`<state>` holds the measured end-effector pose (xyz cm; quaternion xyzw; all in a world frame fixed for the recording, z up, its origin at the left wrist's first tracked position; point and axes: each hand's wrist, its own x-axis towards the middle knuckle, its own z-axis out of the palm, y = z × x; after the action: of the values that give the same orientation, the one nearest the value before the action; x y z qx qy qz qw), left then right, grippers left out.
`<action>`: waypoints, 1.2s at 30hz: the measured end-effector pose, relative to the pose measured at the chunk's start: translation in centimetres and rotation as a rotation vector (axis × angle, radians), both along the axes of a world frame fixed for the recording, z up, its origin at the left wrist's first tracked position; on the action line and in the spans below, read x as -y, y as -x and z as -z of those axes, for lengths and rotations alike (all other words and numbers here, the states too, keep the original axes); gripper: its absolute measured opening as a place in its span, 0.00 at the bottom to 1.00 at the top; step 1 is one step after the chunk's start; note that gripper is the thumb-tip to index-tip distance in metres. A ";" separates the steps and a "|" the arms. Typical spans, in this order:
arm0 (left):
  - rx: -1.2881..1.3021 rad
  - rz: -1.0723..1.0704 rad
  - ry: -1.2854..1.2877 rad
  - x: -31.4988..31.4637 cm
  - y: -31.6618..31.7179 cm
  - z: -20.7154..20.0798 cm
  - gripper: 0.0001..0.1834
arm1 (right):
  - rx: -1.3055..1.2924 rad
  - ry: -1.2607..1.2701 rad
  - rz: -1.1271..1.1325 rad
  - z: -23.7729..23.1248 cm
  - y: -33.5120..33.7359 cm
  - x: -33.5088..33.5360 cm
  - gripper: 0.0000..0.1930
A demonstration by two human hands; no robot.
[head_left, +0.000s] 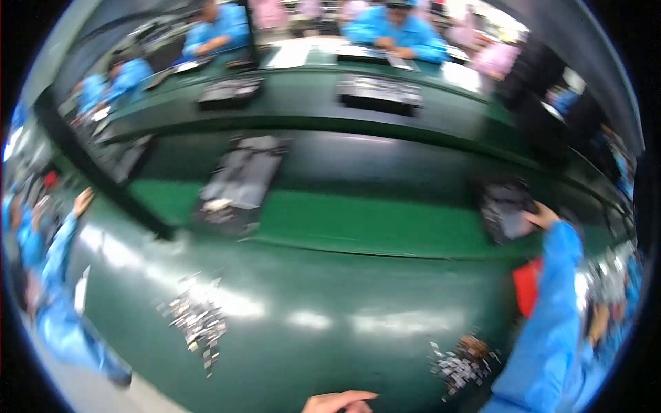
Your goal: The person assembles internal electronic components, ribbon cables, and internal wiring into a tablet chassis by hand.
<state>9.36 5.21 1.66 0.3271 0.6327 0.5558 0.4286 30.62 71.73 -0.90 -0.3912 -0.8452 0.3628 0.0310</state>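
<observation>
- In the head view, the right hand (544,217) is on the right edge of a black tray (508,210) (the picture is blurry). The fingers reach over the edge, but I cannot tell if they pinch it tight.
- That tray sits at the right part of the bright green strip (358,217). Its long way runs from near to far, and the far end leans a bit left. Something gray lies in it.
- The left hand (341,401) shows at the bottom, with a finger pointing right. I cannot tell if its fingers are together on something.
- On the dark green table (310,358), a pile of small shiny bits (200,320) lies to the left. A second pile (461,365), with some brown in it, lies near the right sleeve (544,330).
- A red thing (527,286) peeks out beside that sleeve.
- A longer tray (244,179) lies farther left, its far end leaning right.
</observation>
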 end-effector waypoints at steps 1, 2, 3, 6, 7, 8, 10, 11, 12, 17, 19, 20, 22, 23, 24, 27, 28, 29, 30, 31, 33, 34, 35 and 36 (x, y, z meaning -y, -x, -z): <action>0.020 0.028 -0.055 0.3 0.3 0.4 0.14 | 0.031 0.031 0.045 -1.0 -2.9 -2.3 0.42; 0.012 0.020 -0.008 0.4 0.1 0.8 0.14 | 0.038 0.065 0.170 0.7 -0.6 -1.3 0.39; -0.009 0.028 -0.061 0.5 0.2 0.7 0.13 | 0.061 0.124 0.185 0.8 -2.9 -3.3 0.34; -0.057 -0.023 -0.051 1.3 -0.1 0.3 0.13 | 0.112 -0.005 0.179 1.1 -1.5 -5.8 0.27; -0.068 0.005 -0.095 1.9 0.0 0.2 0.13 | 0.110 -0.020 0.178 0.9 -1.9 -6.9 0.27; -0.082 0.030 -0.153 3.0 0.3 0.3 0.13 | -0.251 -0.001 0.436 0.0 -1.6 -7.8 0.23; -0.118 0.019 -0.180 3.2 0.1 0.1 0.13 | -0.629 0.197 0.512 -1.5 -0.7 -7.4 0.21; -0.149 0.020 -0.199 2.8 0.1 -0.1 0.13 | -0.635 0.344 0.344 -3.1 -0.1 -6.7 0.20; -0.206 -0.009 -0.226 2.4 0.1 -0.5 0.13 | -0.622 0.236 0.365 -4.3 0.1 -5.5 0.21; -0.269 -0.409 -0.149 5.7 0.5 -4.4 0.09 | -0.504 0.177 0.123 -11.2 11.9 12.4 0.18; -0.485 -0.380 -0.325 8.0 1.8 -3.0 0.09 | -0.361 0.327 -0.110 -13.0 15.1 22.1 0.12; -0.325 -0.414 -0.309 9.4 1.5 -1.9 0.09 | -0.338 0.303 -0.157 -12.5 16.4 26.3 0.10; -0.094 -0.430 -0.290 11.9 1.2 0.2 0.09 | -0.215 0.310 -0.357 -9.2 19.4 33.2 0.13; 0.004 -0.394 -0.298 12.4 1.2 0.9 0.09 | -0.133 0.340 -0.329 -7.1 20.1 35.3 0.17; 0.002 -0.368 -0.296 12.6 1.1 1.2 0.09 | -0.121 0.344 -0.478 -6.0 20.5 37.3 0.20; 0.141 -0.220 -0.235 12.2 0.8 1.6 0.09 | -0.065 0.502 -0.500 -3.2 20.7 39.7 0.23; 0.151 -0.217 -0.232 12.2 0.8 1.7 0.09 | -0.083 0.446 -0.481 -2.4 21.2 40.3 0.23; 0.200 -0.194 -0.252 12.0 0.9 1.9 0.09 | -0.096 0.393 -0.460 -1.5 21.5 40.6 0.22; 0.255 -0.177 -0.268 11.8 0.9 2.2 0.09 | -0.144 0.334 -0.457 -0.5 21.8 40.8 0.21; 0.274 -0.197 -0.240 11.6 0.7 2.1 0.09 | -0.181 0.286 -0.419 -1.0 21.7 41.9 0.19; 0.201 -0.156 -0.280 11.3 0.5 1.8 0.09 | -0.377 0.077 -0.349 -0.6 20.7 42.1 0.22; 0.229 -0.187 -0.254 11.5 0.4 1.7 0.09 | -0.373 0.003 -0.259 -1.6 19.7 43.8 0.25; 0.154 -0.188 -0.274 11.2 0.6 1.8 0.08 | -0.378 -0.080 -0.177 -3.5 19.0 45.0 0.30; 0.080 -0.182 -0.295 11.1 0.9 1.9 0.08 | -0.409 -0.033 -0.143 -3.9 17.3 46.4 0.31</action>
<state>8.46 -5.88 -0.24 0.3057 0.5536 0.6917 0.3487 13.32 25.35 3.00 -0.2481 -0.8527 0.4220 0.1824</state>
